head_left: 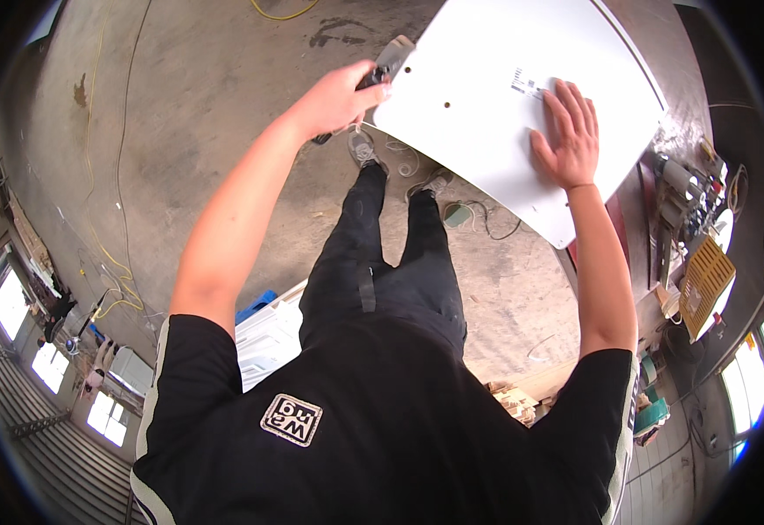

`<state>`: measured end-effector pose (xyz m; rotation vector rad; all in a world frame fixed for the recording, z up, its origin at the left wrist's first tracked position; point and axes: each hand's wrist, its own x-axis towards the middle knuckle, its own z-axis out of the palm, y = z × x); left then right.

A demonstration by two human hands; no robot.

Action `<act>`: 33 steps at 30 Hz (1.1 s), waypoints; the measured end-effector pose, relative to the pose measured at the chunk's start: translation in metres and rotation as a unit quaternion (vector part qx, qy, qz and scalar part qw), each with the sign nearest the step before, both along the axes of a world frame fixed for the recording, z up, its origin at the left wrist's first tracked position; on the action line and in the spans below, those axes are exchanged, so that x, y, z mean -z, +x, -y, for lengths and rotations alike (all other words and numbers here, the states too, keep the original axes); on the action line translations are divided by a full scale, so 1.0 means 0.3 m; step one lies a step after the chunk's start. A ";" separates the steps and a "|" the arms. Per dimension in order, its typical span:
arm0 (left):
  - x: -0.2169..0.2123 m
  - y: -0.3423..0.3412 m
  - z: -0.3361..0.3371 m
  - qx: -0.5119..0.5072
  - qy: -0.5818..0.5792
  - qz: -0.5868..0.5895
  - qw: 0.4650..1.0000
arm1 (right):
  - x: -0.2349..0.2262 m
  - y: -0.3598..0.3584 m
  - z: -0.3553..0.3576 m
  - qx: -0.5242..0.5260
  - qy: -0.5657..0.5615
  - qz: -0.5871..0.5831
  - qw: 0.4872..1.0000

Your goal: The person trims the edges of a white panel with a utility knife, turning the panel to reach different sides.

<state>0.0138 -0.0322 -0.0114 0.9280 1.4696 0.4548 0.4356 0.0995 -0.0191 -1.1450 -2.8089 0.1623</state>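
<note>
Head view: left fisheye of a side-by-side pair, worn on your head. Facing: down your front, toward the concrete floor (163, 175). Nearness: your black T-shirt (399, 420) closest, white panel (478, 131) farther off, windows (13, 302) distant, near the curved rim.

Panel (485, 131) right, cables (125, 105) left

The panel lies far and right of centre. The right hand (572, 136) rests on it; the left hand (342, 98), with a tool (392, 58) in it, is at its left corner. Right of the panel, and nearer, is a grate (705, 280). The cables run along the floor (224, 96) at left.
</note>
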 end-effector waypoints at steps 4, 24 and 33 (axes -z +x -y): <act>-0.077 -0.089 0.077 0.070 -0.112 0.029 0.991 | -0.007 -0.007 -0.011 -0.006 0.001 -0.018 1.000; -0.121 0.022 0.085 0.202 -0.170 0.085 0.961 | -0.005 -0.024 0.003 0.010 -0.004 -0.021 1.000; -0.030 0.333 0.139 0.216 -0.118 0.121 0.962 | -0.006 -0.018 0.002 0.019 -0.013 -0.018 1.000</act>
